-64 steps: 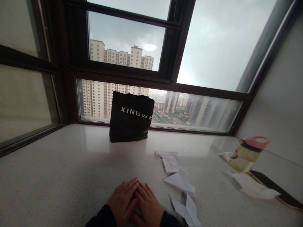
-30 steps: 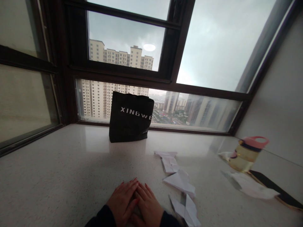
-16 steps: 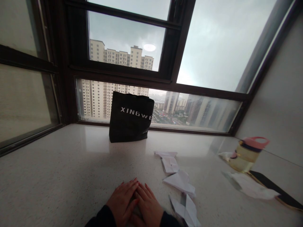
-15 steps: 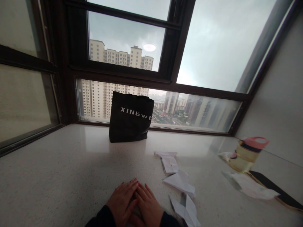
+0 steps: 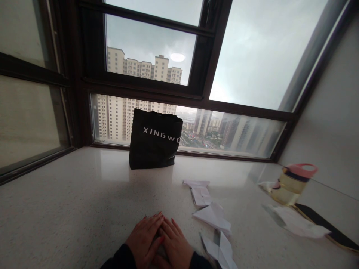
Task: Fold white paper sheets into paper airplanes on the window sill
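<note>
My left hand (image 5: pixel 145 239) and my right hand (image 5: pixel 175 240) rest on the pale speckled countertop (image 5: pixel 70 209), fingertips meeting in a peak. The fingers of both lie stretched out flat, and nothing shows in either hand. Just right of my right hand lies a folded white paper (image 5: pixel 220 249). Beyond it, a row of other folded papers runs away from me: a pointed one (image 5: pixel 214 216), a squarish one (image 5: pixel 201 196) and a narrow one (image 5: pixel 196 183).
A black bag (image 5: pixel 155 142) with white lettering stands by the window. To the right are a drink bottle (image 5: pixel 291 185) with a pink lid, a crumpled white tissue or wrapper (image 5: pixel 300 221) and a dark flat object (image 5: pixel 331 228) along the wall.
</note>
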A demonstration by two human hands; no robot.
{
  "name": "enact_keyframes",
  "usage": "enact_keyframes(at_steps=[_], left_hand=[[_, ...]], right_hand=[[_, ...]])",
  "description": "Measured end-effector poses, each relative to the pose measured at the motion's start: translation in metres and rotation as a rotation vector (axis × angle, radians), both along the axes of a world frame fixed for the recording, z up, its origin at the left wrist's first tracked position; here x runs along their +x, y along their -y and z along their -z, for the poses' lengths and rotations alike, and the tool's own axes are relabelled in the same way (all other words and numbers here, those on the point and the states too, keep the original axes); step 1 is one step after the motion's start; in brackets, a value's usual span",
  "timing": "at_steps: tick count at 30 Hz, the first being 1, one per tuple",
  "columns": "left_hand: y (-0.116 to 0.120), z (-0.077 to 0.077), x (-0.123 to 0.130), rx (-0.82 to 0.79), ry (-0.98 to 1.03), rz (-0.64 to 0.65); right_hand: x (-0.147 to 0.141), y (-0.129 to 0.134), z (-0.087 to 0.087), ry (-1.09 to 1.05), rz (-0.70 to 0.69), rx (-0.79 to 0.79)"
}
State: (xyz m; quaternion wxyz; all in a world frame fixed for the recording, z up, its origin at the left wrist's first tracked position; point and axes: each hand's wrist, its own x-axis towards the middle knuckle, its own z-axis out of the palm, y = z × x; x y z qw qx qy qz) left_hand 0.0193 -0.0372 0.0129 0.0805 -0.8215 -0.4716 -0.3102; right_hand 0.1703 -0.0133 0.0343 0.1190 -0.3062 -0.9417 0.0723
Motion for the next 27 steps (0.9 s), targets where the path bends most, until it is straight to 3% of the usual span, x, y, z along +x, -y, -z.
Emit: enact_keyframes(at_steps=[27], left_hand=[[0.0005, 0.0001, -0.0001, -0.02, 0.01, 0.0]], right_hand=[[0.0006, 0.001, -0.0007, -0.003, 0.001, 0.021]])
